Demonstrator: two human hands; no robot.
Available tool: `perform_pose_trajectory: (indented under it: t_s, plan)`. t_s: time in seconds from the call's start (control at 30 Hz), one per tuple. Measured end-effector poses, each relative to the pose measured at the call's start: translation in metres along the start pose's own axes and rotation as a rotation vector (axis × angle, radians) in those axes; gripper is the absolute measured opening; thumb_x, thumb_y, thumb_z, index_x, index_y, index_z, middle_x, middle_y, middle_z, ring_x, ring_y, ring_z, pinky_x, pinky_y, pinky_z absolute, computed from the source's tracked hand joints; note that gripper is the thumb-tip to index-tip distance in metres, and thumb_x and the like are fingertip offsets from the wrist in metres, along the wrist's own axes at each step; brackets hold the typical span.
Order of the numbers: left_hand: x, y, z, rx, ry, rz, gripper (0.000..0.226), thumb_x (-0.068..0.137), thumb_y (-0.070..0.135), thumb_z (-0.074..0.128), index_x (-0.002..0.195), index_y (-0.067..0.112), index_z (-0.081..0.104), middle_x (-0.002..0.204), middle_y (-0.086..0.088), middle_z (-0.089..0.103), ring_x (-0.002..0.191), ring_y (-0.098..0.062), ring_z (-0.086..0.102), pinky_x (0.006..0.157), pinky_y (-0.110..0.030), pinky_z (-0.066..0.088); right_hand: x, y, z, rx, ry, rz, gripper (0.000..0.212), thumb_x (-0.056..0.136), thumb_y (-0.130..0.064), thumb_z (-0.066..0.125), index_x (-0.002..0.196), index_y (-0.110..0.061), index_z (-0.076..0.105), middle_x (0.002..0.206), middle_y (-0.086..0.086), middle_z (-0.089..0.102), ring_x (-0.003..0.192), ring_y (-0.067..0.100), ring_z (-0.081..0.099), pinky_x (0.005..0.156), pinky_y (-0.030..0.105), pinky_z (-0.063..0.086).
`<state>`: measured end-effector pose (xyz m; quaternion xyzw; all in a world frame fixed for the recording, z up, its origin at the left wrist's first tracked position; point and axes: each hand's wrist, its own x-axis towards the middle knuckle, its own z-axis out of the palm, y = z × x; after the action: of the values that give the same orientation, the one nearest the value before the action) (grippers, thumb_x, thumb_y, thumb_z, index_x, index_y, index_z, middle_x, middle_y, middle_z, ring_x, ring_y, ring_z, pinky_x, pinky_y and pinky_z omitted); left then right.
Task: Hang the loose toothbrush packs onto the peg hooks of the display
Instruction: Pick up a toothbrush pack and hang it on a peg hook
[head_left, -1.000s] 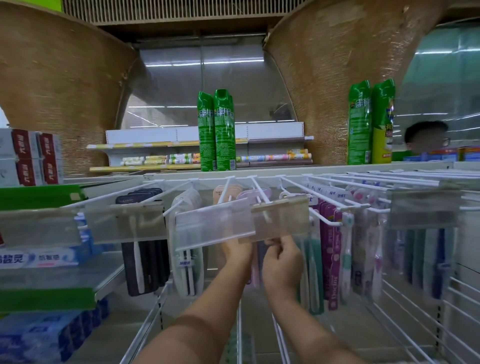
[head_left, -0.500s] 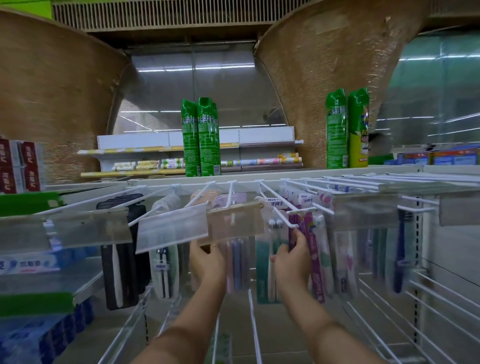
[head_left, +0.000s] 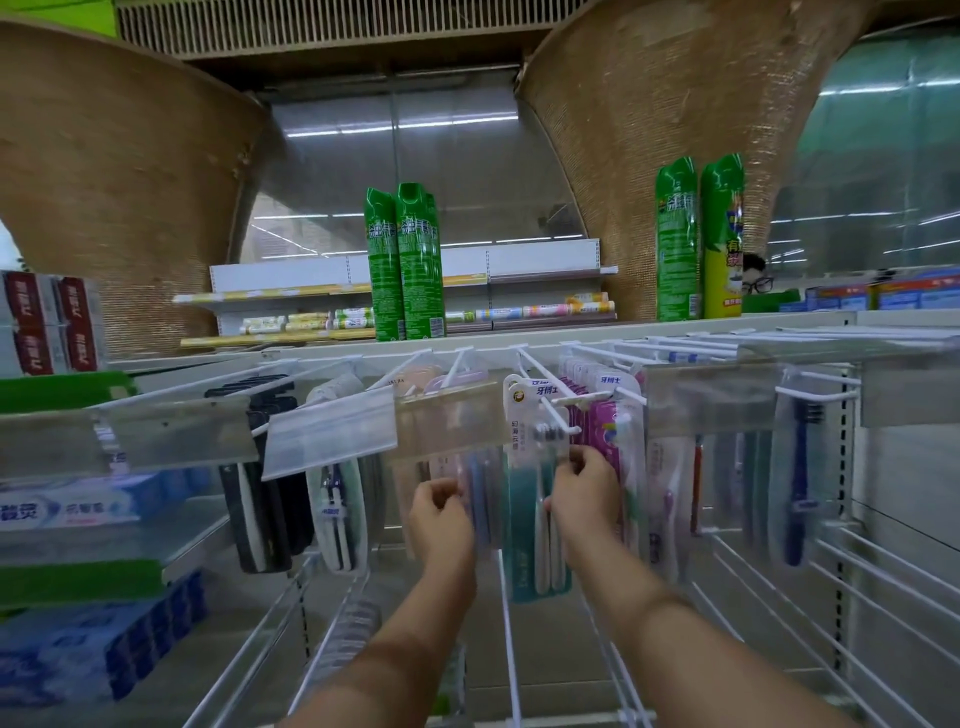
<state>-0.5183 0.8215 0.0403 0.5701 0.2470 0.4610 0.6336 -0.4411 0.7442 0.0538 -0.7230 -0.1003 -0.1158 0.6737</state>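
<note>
- Two bare hands raised at lower centre of frame, forearms coming up from the bottom edge.
- right hand: fingers curled, pinching the right edge of the teal pack. This is a flat glossy blister card, white top and teal bottom.
- teal pack hangs on a thin white wire peg hook at frame centre, roughly upright.
- left hand: fingers curled at the left edge of a clear pack with pink and blue brushes inside. Blurred, so can't tell if it really grips.
- magenta packs, shiny plastic, stacked just right of the teal pack on the next hook.
- Clear plastic label holders, rectangular, tilted, across the hook fronts.
- black packs, long and narrow, hanging centre left.
- Tall green cylindrical spray cans on the top shelf, upper centre.
- Cardboard toothpaste boxes, blue and white, left edge.
- White wire rack below the hands.
</note>
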Motion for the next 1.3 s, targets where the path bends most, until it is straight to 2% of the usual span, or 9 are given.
perform_pose_trajectory:
  t_s: [0.07, 0.13, 0.23, 0.33, 0.43, 0.53, 0.97, 1.1, 1.3]
  plan:
    - [-0.008, 0.004, 0.001, -0.002, -0.165, 0.035, 0.009, 0.097, 0.013, 0.049, 0.100, 0.015, 0.057, 0.095, 0.001, 0.060, 0.098, -0.019, 0.056, 0.078, -0.025, 0.045, 0.001, 0.001, 0.002, 0.008, 0.008, -0.009, 0.015, 0.090, -0.022, 0.048, 0.088, -0.024, 0.063, 0.084, 0.009, 0.070, 0.079, 0.035, 0.067, 0.075, 0.048, 0.056]
    - [-0.012, 0.009, 0.006, 0.015, -0.325, 0.069, 0.030, 0.095, 0.024, 0.053, 0.124, 0.017, 0.048, 0.114, 0.005, 0.055, 0.112, -0.014, 0.051, 0.091, -0.024, 0.043, 0.003, 0.004, 0.004, 0.016, 0.010, -0.011, 0.017, 0.089, -0.025, 0.048, 0.088, -0.022, 0.065, 0.082, 0.009, 0.071, 0.077, 0.034, 0.067, 0.074, 0.048, 0.056]
    - [-0.009, 0.015, 0.017, 0.064, -0.412, 0.087, 0.029, 0.091, 0.031, 0.059, 0.116, 0.034, 0.044, 0.127, 0.005, 0.051, 0.119, -0.015, 0.051, 0.105, -0.037, 0.041, 0.003, 0.002, 0.006, 0.040, -0.002, -0.003, 0.018, 0.087, -0.026, 0.049, 0.085, -0.019, 0.066, 0.080, 0.009, 0.070, 0.076, 0.035, 0.066, 0.072, 0.050, 0.056]
    - [-0.003, 0.019, 0.027, 0.148, -0.432, 0.041, 0.018, 0.093, 0.036, 0.053, 0.110, 0.038, 0.046, 0.127, 0.000, 0.053, 0.117, -0.019, 0.053, 0.101, -0.041, 0.044, 0.003, -0.006, 0.003, 0.059, -0.015, 0.011, 0.015, 0.087, -0.016, 0.051, 0.083, -0.015, 0.065, 0.082, 0.011, 0.070, 0.078, 0.034, 0.065, 0.077, 0.047, 0.055]
    - [0.000, 0.024, 0.035, 0.122, -0.464, -0.008, 0.009, 0.100, 0.026, 0.042, 0.108, 0.024, 0.045, 0.103, 0.001, 0.054, 0.088, -0.009, 0.053, 0.073, -0.024, 0.046, 0.007, -0.009, 0.003, 0.045, -0.016, 0.023, 0.016, 0.087, -0.011, 0.050, 0.083, -0.014, 0.066, 0.084, 0.012, 0.070, 0.081, 0.033, 0.063, 0.078, 0.043, 0.054]
    - [0.002, 0.024, 0.043, 0.141, -0.455, -0.032, 0.022, 0.100, 0.015, 0.040, 0.081, 0.027, 0.041, 0.084, 0.003, 0.050, 0.072, -0.005, 0.047, 0.063, -0.019, 0.039, 0.012, -0.009, 0.008, 0.035, -0.005, 0.028, 0.015, 0.087, -0.012, 0.052, 0.081, -0.013, 0.066, 0.084, 0.014, 0.070, 0.080, 0.034, 0.064, 0.079, 0.046, 0.054]
    - [0.001, 0.005, 0.057, 0.181, -0.204, 0.035, 0.024, 0.082, 0.008, 0.061, 0.074, 0.026, 0.048, 0.093, -0.007, 0.068, 0.088, -0.026, 0.065, 0.082, -0.042, 0.055, -0.008, -0.006, 0.005, 0.090, 0.033, 0.004, 0.041, 0.093, -0.012, 0.050, 0.133, -0.008, 0.050, 0.128, 0.015, 0.059, 0.118, 0.031, 0.055, 0.102, 0.040, 0.043]
    - [-0.001, 0.004, 0.056, 0.262, -0.209, 0.079, 0.018, 0.082, 0.004, 0.058, 0.089, 0.021, 0.053, 0.100, -0.010, 0.068, 0.094, -0.028, 0.065, 0.085, -0.042, 0.054, -0.029, -0.007, -0.006, 0.122, -0.018, -0.027, 0.052, 0.095, -0.011, 0.047, 0.145, -0.013, 0.035, 0.142, 0.012, 0.047, 0.130, 0.027, 0.044, 0.110, 0.039, 0.036]
    - [-0.009, 0.004, 0.062, 0.287, -0.110, 0.128, 0.026, 0.082, -0.001, 0.056, 0.102, 0.015, 0.056, 0.102, -0.008, 0.068, 0.097, -0.025, 0.064, 0.088, -0.041, 0.053, -0.058, -0.010, -0.032, 0.178, -0.137, -0.108, 0.037, 0.096, -0.009, 0.044, 0.132, -0.011, 0.051, 0.129, 0.003, 0.056, 0.121, 0.014, 0.051, 0.095, 0.017, 0.035]
